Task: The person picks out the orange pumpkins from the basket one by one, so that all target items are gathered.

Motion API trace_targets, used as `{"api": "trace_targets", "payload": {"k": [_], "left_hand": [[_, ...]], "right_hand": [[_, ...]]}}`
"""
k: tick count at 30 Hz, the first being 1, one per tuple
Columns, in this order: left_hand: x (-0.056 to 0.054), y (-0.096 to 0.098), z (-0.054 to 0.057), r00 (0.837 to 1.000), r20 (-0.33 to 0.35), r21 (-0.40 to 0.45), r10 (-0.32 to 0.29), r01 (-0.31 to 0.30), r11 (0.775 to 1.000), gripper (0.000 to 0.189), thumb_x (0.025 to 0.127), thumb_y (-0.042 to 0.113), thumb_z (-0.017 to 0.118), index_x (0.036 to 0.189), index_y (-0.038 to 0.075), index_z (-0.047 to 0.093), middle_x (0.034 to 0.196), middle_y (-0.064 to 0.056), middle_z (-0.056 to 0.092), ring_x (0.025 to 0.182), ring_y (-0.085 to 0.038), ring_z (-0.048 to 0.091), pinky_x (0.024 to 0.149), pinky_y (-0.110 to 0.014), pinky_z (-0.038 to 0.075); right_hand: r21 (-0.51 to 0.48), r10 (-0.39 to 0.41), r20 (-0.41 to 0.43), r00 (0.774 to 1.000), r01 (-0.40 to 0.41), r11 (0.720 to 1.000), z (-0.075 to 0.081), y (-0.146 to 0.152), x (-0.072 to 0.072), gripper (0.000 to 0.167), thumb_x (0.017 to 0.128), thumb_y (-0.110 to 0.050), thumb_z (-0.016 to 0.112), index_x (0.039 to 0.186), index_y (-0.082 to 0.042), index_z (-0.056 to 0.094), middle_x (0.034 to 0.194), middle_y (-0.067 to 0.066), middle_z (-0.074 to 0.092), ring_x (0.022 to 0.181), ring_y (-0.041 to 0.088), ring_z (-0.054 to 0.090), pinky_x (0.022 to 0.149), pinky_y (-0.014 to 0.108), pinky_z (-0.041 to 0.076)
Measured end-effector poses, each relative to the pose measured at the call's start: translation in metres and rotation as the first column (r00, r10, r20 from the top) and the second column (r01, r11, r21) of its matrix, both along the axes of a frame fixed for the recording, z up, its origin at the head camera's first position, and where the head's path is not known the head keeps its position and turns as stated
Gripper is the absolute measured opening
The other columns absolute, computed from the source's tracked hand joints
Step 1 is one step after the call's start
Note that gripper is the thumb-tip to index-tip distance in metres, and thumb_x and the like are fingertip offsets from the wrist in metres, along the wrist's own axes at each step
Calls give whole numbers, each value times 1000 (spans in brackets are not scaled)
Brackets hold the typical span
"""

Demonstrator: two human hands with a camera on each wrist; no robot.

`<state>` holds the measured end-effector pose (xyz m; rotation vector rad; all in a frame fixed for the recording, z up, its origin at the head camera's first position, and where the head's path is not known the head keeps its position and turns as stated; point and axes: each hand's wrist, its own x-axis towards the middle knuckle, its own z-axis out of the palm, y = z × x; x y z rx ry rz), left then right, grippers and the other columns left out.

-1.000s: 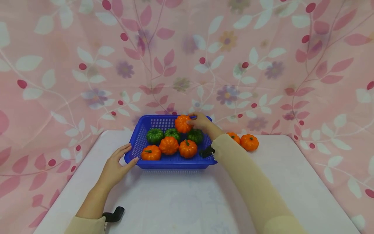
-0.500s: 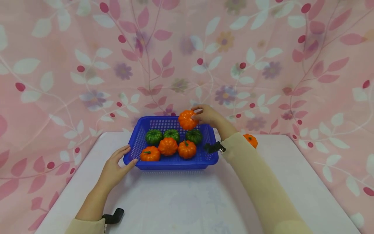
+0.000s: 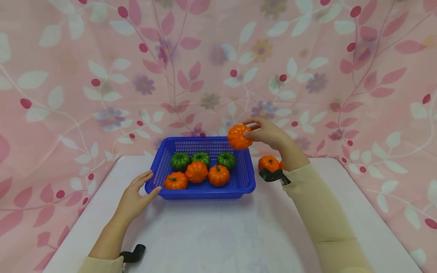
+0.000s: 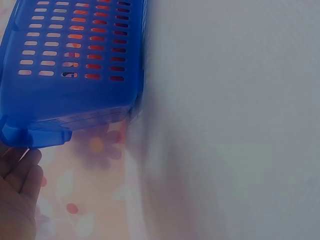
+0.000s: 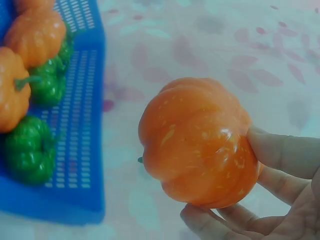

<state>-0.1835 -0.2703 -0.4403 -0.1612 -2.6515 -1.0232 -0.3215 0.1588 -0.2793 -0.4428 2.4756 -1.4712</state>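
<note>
A person's right hand [image 3: 268,133] holds an orange pumpkin [image 3: 239,137] in the air near the far right corner of a blue basket [image 3: 201,196] on a white desk [image 3: 211,231]. The pumpkin lies directly left of the palm, between the hand and the basket's interior, and apart from the basket's side in the right wrist view. Round, it shows no clear long axis; its short stem points away from the palm. Thumb and fingers are clamped on it from opposite sides. The left hand [image 3: 134,197], well apart at the basket's left end, rests its fingertips at the rim, thumb spread from the fingers, gripping nothing. Inside the basket sit three orange pumpkins [image 3: 197,172] and three green pumpkins [image 3: 227,160]. On the desk, just right of the basket, sits a loose pumpkin [image 3: 268,163], with another, mostly hidden by the right wrist, beside it.
</note>
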Motion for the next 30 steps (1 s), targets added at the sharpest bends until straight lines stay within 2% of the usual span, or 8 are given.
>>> {"api": "trace_targets", "payload": {"k": [8, 16, 22, 30], "left_hand": [[-1, 1, -1, 1000, 2, -2, 1, -1, 1000, 71, 91, 44, 72, 145, 1, 51, 153, -15, 44, 141, -43, 36, 109, -67, 32], [1, 1, 1, 1000, 1, 3, 3, -3, 1000, 70, 92, 43, 72, 145, 2, 51, 153, -15, 44, 141, -44, 36, 108, -67, 33], [1, 1, 2, 1000, 11, 8, 3, -3, 1000, 69, 92, 40, 73, 145, 2, 51, 153, -15, 44, 141, -44, 36, 109, -67, 32], [-1, 1, 0, 1000, -1, 2, 3, -3, 1000, 69, 91, 39, 74, 145, 1, 51, 153, -15, 44, 141, -44, 37, 108, -67, 33]], "right_hand": [[62, -11, -81, 997, 16, 998, 8, 38, 16, 54, 98, -20, 65, 147, -8, 47, 144, 20, 46, 121, 37, 57, 102, 50, 49], [165, -21, -116, 993, 40, 985, 12, 76, 37, 57, 97, -29, 67, 147, -10, 46, 146, 21, 45, 131, 45, 47, 107, 59, 41], [227, -75, -121, 990, 101, 969, -3, 113, 46, 60, 98, -31, 67, 147, -7, 44, 145, 24, 43, 131, 45, 45, 104, 60, 44], [242, -144, -144, 979, 176, 954, -38, 157, 46, 63, 99, -32, 65, 149, -3, 40, 143, 26, 43, 125, 44, 49, 102, 60, 46]]}}
